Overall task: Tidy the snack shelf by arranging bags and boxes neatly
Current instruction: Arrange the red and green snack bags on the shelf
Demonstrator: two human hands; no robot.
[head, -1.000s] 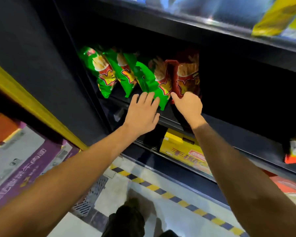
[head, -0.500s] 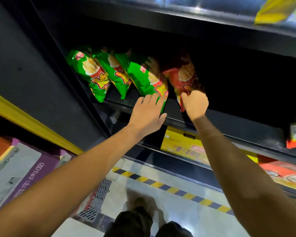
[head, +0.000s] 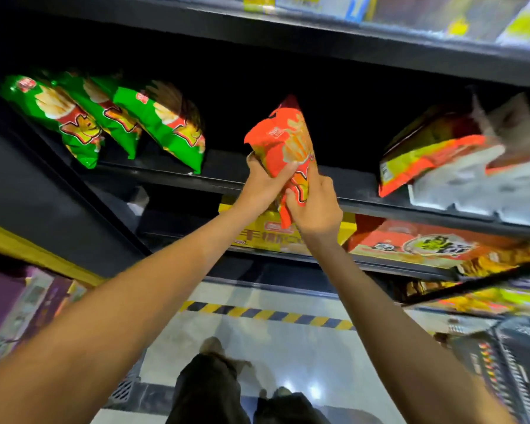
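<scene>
Nearest to us, at the bottom edge, our dark trousers (head: 208, 390) stand over a pale tiled floor (head: 288, 347); a yellow-and-black striped line (head: 266, 313) crosses that floor in front of the shelving; our two bare forearms rise from the lower corners and meet near the middle.

Our left hand (head: 262, 185) curls round the left side and lower middle of a red snack bag (head: 285, 142), thumb laid across its printed front; our right hand (head: 315, 203) pinches the bag's bottom edge, fingers folded in on it and one finger lying up along its right side; both hands therefore hold the same bag, and neither is spread. The bag stands roughly upright, tilted a little to the left, lifted in front of the black shelf lip (head: 181, 179) and not resting on it.

Below the hands, on a lower shelf, a yellow box (head: 257, 231) lies flat, with a red box (head: 416, 243) just beside it on the right.

Farther back, on the dark shelf itself, three green snack bags (head: 153, 127) lean in an overlapping row at the left, well apart from the red one; at the right, blurred red and white packets (head: 459, 160) lie heaped; above, more blurred goods sit on the top shelf (head: 318, 38).
</scene>
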